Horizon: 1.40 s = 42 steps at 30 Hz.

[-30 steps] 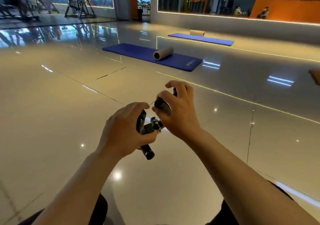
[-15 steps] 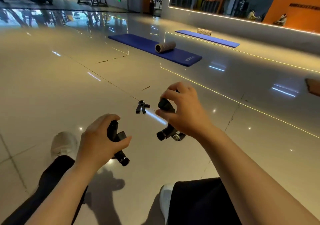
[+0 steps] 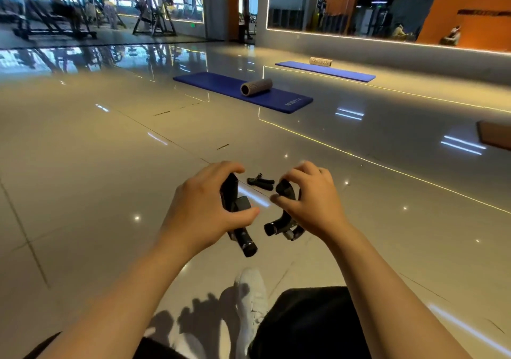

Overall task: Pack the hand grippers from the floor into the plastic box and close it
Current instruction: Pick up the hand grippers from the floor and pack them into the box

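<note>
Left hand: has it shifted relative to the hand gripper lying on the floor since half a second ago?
Yes. The left hand now sits close beside the floor gripper; before, it was lower and further left.

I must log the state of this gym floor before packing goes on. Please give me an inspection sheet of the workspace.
Surface: glossy tiled floor, with light reflections.
Job's things: one hand gripper in the left hand, a second hand gripper in the right hand, a third hand gripper lying on the floor beyond them. No plastic box in view.
Clutter: nothing seen near the hands.
Grips: left hand curled round its gripper; right hand curled round its gripper.
Cables: nothing seen.
Surroundings: blue mat carrying a foam roller; a farther blue mat with another roller; gym machines behind; a white shoe below.
</note>
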Available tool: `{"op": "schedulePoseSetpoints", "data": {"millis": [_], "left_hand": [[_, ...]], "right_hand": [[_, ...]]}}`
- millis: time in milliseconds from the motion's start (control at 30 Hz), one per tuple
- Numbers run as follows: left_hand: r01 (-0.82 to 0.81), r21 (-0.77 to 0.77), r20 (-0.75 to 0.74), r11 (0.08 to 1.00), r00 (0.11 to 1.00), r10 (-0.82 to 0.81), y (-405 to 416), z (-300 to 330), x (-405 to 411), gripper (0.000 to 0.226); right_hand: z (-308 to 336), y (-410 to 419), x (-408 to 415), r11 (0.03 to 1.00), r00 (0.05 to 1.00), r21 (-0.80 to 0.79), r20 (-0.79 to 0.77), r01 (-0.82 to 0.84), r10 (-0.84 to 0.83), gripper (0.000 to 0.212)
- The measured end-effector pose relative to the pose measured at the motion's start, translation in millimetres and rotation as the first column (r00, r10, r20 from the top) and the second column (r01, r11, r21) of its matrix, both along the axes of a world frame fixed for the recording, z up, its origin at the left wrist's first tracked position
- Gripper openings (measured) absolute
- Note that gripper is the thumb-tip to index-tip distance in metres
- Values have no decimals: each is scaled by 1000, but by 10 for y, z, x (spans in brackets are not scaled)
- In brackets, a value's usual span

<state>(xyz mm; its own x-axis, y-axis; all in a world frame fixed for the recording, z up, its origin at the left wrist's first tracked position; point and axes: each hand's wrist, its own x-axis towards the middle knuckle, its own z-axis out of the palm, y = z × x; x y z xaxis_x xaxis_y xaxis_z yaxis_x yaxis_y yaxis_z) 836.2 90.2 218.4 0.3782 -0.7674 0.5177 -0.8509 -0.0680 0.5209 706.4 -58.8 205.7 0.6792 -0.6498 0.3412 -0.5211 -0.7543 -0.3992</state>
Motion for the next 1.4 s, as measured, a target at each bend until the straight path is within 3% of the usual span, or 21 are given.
{"op": "schedulePoseSetpoints", "data": {"millis": [133,233,367,467,567,867,1000,1167,1300,1400], "left_hand": [[94,70,179,993,978,-106,-198,63,-332,60],[116,30,81,993,990,-118,-310,79,-455,62],[195,26,64,981,979,-196,-642,89,-713,61],[361,80,173,929,913,-370,-1041,99,-981,60],[457,85,109,886,879,-464,-1340,47,-1265,60],[691,65,60,720,717,-694,-1794,-182,-2141,62],[754,70,-39,653,656,-754,-1745,-252,-2529,70],[855,48,-75,516,518,-852,-1413,-200,-3038,68],[930,-4,-112,367,364,-925,-1010,35,-3425,67],[978,23,-36,207,207,-978,-693,127,-3511,62]], "right_hand": [[93,80,-378,1000,999,-22,-39,21,-22,36],[185,-2,-653,996,999,-76,-20,42,-44,34],[-49,-248,-1029,979,970,80,146,186,-196,28],[-246,-425,-1272,951,958,129,35,280,-286,36],[-229,-592,-1576,944,945,74,-84,323,-317,37],[208,-670,-2486,804,804,-29,6,595,-595,26],[231,-281,-2916,707,707,-7,25,707,-707,29],[236,452,-3426,523,521,14,50,852,-852,30],[273,1075,-3698,355,344,84,124,931,-931,34],[249,1572,-3834,215,185,136,204,967,-961,33]]}}
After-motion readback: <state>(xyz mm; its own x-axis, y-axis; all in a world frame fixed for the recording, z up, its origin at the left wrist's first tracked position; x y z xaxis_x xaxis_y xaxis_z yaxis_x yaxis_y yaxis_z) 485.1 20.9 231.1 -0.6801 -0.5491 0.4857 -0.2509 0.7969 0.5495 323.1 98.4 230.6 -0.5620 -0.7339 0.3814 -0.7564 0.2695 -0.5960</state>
